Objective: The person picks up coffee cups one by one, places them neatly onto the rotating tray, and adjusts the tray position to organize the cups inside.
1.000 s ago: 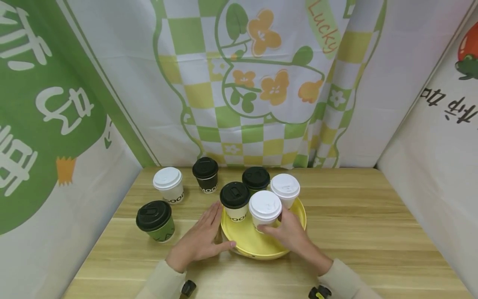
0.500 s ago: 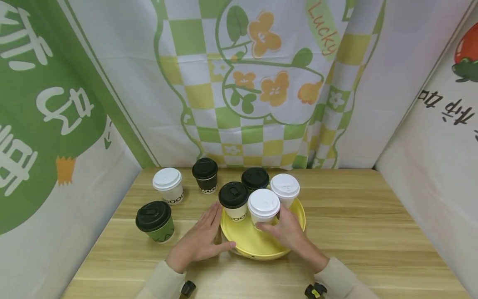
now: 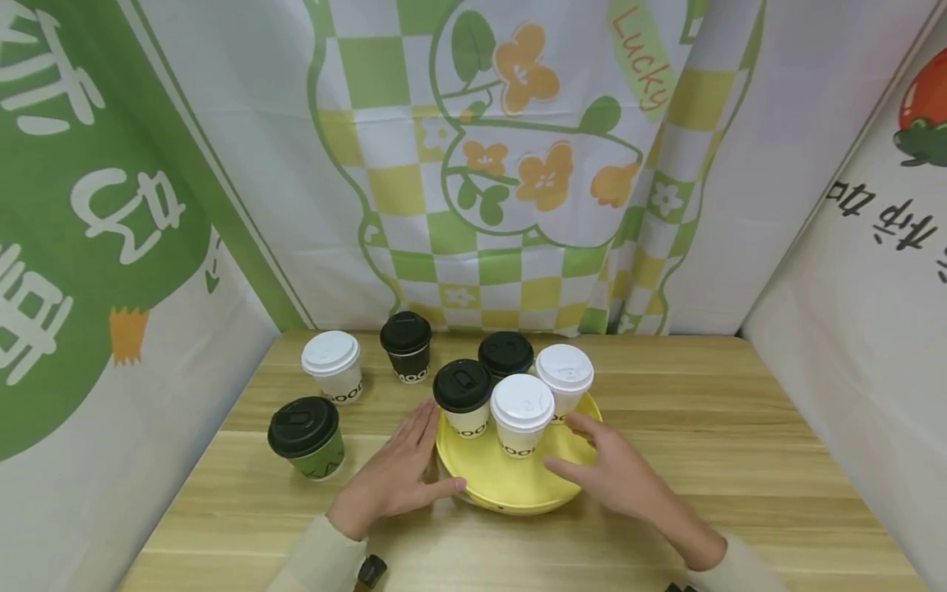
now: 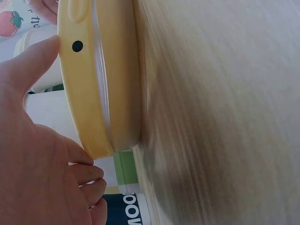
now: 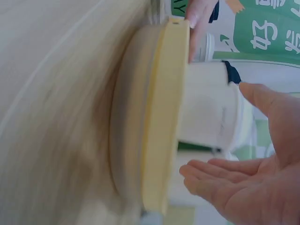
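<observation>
A round yellow container (image 3: pixel 510 487) with a flat top and thick rim stands on the table. Four paper coffee cups would be too many to list singly, so several stand upright on it: a front white-lidded cup (image 3: pixel 522 407), a black-lidded cup (image 3: pixel 463 388) left of it, another black-lidded cup (image 3: pixel 506 353) behind, and a white-lidded cup (image 3: pixel 565 368) at back right. My left hand (image 3: pixel 392 477) rests against the container's left rim, fingers straight, thumb at the front edge. Beside the front white-lidded cup, my right hand (image 3: pixel 614 469) holds nothing, thumb and fingers spread apart.
Left of the container, a white-lidded cup (image 3: pixel 332 366), a black cup (image 3: pixel 408 345) and a green cup (image 3: pixel 307 436) with a black lid stand on the wooden table (image 3: pixel 710 427). A patterned curtain (image 3: pixel 510 271) hangs behind the table.
My right hand has let go of the front white-lidded cup and drawn back to the right. The cup now stands slightly farther back. My left hand stays in place.
</observation>
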`<state>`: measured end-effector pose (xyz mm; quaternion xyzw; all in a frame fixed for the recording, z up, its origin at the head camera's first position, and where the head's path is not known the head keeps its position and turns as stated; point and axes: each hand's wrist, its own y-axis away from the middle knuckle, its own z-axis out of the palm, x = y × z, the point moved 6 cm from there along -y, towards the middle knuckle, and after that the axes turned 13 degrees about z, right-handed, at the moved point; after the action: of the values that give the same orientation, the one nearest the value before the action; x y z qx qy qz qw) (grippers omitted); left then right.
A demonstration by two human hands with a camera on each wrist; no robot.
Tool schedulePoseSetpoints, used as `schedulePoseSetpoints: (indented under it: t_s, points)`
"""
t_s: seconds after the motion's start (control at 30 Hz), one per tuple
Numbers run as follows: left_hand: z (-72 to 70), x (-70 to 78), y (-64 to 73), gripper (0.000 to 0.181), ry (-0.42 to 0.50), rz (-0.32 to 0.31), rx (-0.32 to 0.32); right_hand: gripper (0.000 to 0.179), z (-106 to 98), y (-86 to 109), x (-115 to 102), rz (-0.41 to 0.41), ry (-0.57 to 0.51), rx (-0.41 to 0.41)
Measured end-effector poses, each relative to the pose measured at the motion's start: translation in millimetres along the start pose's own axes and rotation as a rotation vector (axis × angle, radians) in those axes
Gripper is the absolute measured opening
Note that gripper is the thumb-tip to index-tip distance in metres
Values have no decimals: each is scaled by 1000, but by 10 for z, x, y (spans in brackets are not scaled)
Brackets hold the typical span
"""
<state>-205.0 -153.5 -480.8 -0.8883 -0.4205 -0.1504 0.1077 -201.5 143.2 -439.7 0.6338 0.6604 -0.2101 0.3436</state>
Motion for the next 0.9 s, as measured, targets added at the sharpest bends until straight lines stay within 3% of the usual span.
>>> schedulePoseSetpoints:
  t_s: [0.13,0.27,0.53,0.9]
  points:
    - [-9,-1,5,118,5,-4,-5,93,-241,97,105,-37,111,-13]
    - [-24,-10,7,118,4,-9,-7,102,-372,38,263,-94,176,-66]
    - [-36,-20,5,117,16,-12,-23,121,-292,-293,552,-175,226,-131]
    - [-16,-17,-18,117,16,-5,-25,141,-190,-526,655,-294,207,-191]
